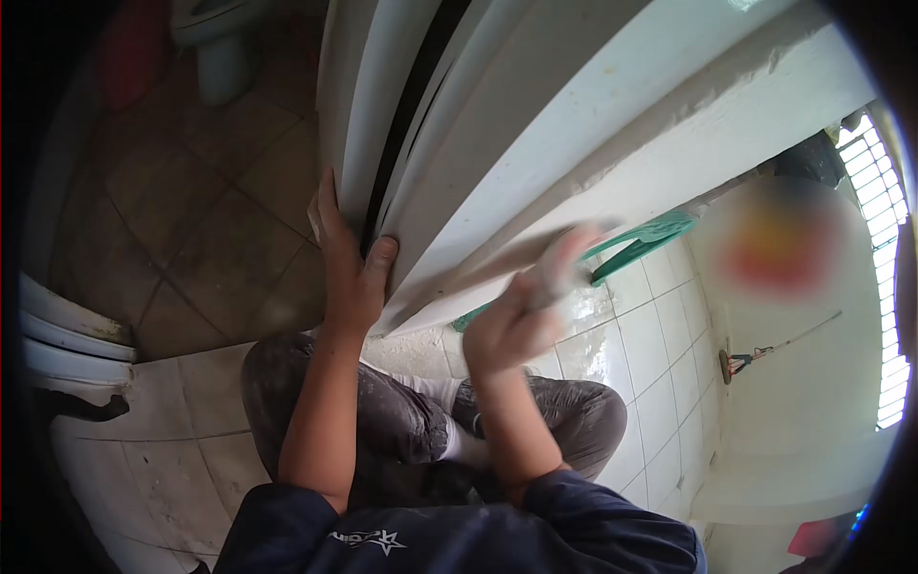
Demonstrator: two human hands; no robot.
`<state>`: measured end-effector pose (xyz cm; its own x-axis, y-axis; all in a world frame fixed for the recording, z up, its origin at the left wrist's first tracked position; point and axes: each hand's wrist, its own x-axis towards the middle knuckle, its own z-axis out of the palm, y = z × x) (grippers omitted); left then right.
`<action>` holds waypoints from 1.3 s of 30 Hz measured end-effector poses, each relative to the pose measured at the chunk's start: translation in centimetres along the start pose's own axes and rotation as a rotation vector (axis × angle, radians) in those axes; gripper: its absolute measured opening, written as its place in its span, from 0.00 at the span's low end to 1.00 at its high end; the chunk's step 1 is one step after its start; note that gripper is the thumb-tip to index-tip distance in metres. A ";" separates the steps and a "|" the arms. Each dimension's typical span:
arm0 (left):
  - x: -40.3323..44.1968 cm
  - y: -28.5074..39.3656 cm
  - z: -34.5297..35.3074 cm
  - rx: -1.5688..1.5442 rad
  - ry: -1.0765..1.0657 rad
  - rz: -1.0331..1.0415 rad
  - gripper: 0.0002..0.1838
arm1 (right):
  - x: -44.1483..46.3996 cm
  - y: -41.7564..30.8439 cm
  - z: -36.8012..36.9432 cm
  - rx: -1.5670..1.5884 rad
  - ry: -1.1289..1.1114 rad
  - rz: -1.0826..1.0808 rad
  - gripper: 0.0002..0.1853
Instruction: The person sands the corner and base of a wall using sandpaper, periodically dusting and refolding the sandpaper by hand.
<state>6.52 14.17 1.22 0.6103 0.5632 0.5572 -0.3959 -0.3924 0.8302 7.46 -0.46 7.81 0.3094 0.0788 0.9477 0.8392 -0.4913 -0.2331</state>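
Note:
My left hand [356, 273] grasps the lower part of a white door frame [497, 143]. Its fingers lie along the left side and the thumb presses beside a dark vertical groove. My right hand [512, 325] is closed around a pale object [559, 263] with a reddish tip, smeared by motion, so its kind is unclear. That object is close to the white wall edge [612, 206], to the right of the frame; I cannot tell whether they touch. Green material [645, 239] shows just beyond the right hand.
My crossed legs [392, 411] are on the pale tiled floor [660, 383]. Brown tiles [210, 249] and a toilet [222, 57] are at left. A long-handled tool [741, 364] leans at the right wall, below a barred window [875, 191].

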 end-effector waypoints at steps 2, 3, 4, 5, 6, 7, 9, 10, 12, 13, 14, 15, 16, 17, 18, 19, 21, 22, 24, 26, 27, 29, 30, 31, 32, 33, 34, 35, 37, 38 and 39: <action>0.3 0.2 -0.2 0.021 -0.012 0.009 0.61 | -6.7 1.7 1.1 -0.001 -0.032 -0.022 0.28; 0.2 0.1 -0.2 0.022 -0.019 0.009 0.61 | -7.2 1.6 1.0 0.000 -0.066 -0.003 0.28; 0.3 0.0 -0.3 0.026 -0.033 0.010 0.61 | -5.3 1.4 1.3 0.026 0.010 -0.016 0.29; 0.5 0.0 -0.3 0.010 -0.029 0.006 0.61 | -2.3 1.6 1.2 0.048 0.083 -0.029 0.29; 0.5 0.1 -0.2 -0.008 -0.031 -0.008 0.62 | 0.6 1.7 0.7 -0.012 0.101 -0.065 0.28; 0.2 0.2 -0.3 -0.023 -0.038 -0.026 0.62 | 3.6 1.5 -0.3 -0.089 0.082 -0.106 0.28; 0.2 -0.2 0.0 -0.028 -0.019 -0.005 0.62 | 7.2 2.9 -1.8 -0.152 0.016 -0.167 0.29; 0.3 -0.3 0.0 -0.031 -0.002 0.008 0.62 | 7.5 0.8 -1.8 -0.185 0.037 -0.075 0.29; 0.3 -0.2 -0.2 0.008 -0.017 0.015 0.62 | 3.8 0.9 -0.8 -0.171 0.074 -0.048 0.28; 0.3 -0.1 -0.3 0.030 -0.021 0.019 0.62 | 0.3 1.7 0.0 -0.157 0.085 -0.046 0.27; 0.3 -0.1 -0.4 0.032 -0.022 0.015 0.62 | -3.4 2.2 0.8 -0.126 0.059 -0.016 0.27; 0.4 -0.1 -0.4 0.036 -0.026 0.012 0.62 | -8.0 3.1 1.8 0.010 0.071 0.062 0.28; 0.4 -0.1 -0.4 0.037 -0.032 0.008 0.62 | -10.1 3.6 0.6 -0.014 -0.147 -0.001 0.27; 0.4 -0.1 -0.6 0.035 -0.032 0.013 0.62 | -9.1 3.5 0.7 -0.027 -0.073 -0.009 0.26; 0.5 -0.1 -0.6 0.029 -0.034 0.018 0.62 | -6.7 3.0 1.0 -0.044 0.001 -0.017 0.26; 0.4 0.0 -0.4 0.018 -0.041 0.019 0.62 | -3.9 2.4 0.8 -0.070 0.071 -0.023 0.26; 0.0 0.0 -0.2 -0.008 -0.025 0.007 0.62 | 3.1 1.2 0.0 -0.167 0.108 -0.085 0.26; 0.2 -0.1 0.0 -0.019 -0.003 0.009 0.62 | 6.4 0.6 -0.4 -0.195 0.133 -0.111 0.27; 0.4 -0.2 0.0 0.007 -0.020 0.029 0.62 | 7.4 0.2 -0.5 -0.168 0.158 -0.081 0.28; 0.3 -0.5 -0.4 0.029 -0.010 0.025 0.62 | 3.3 1.2 0.0 -0.153 0.140 -0.036 0.28; 0.3 -0.3 -0.3 0.031 -0.007 0.019 0.62 | -0.7 2.4 0.4 -0.100 0.110 -0.030 0.28; 0.3 -0.4 -0.2 0.031 -0.006 0.017 0.63 | -10.4 5.4 2.0 0.707 0.071 0.216 0.28; 0.3 -0.4 -0.3 0.033 -0.011 0.016 0.63 | -12.2 5.8 2.1 0.966 0.084 0.279 0.28; 0.4 -0.4 -0.4 0.038 -0.023 0.017 0.63 | -9.7 5.2 1.6 0.747 0.048 0.268 0.28; 0.7 -0.3 -0.4 0.034 -0.019 0.017 0.64 | -7.3 4.6 1.1 0.527 0.016 0.255 0.28; 0.6 -0.1 -0.4 0.029 -0.020 0.009 0.64 | -2.1 3.8 0.4 0.331 0.056 0.131 0.27; 0.4 0.0 -0.5 0.025 -0.026 -0.001 0.64 | 3.2 2.9 -0.3 0.127 0.119 0.020 0.27; 0.3 -0.1 -0.5 0.030 -0.034 -0.001 0.64 | 7.1 1.3 -0.7 -0.221 0.175 -0.109 0.27; 0.4 -0.4 -0.4 0.033 -0.018 0.008 0.64 | 8.8 -0.2 -0.9 -0.158 0.192 0.006 0.27; 0.6 -0.4 -0.4 0.045 -0.012 0.016 0.64 | 7.6 0.2 -0.8 -0.136 0.193 0.002 0.27; 0.6 -0.4 -0.4 0.053 -0.010 0.020 0.64 | 6.4 0.6 -0.8 -0.114 0.193 -0.002 0.28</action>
<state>6.76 14.98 1.26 0.6093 0.5476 0.5735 -0.3714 -0.4419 0.8166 9.60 -0.91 13.89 0.2071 -0.0826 0.9748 0.7806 -0.5867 -0.2156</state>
